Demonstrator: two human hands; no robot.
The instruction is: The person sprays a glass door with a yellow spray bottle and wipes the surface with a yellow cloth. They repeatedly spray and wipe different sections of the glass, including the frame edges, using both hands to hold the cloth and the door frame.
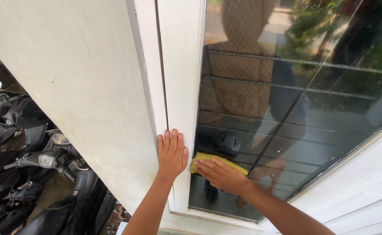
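Observation:
My left hand (171,153) lies flat, fingers together, on the white frame (181,65) of a door, just left of its dark glass pane (286,109). My right hand (220,175) presses a yellow cloth (210,158) against the lower left part of the glass. The cloth sticks out above and to the right of my fingers. The glass reflects a person, a wire grid and green plants.
A white wall (77,87) fills the left half of the view. Several parked dark scooters (34,161) stand beyond it at the lower left. A white panelled part of the door (365,191) runs along the lower right.

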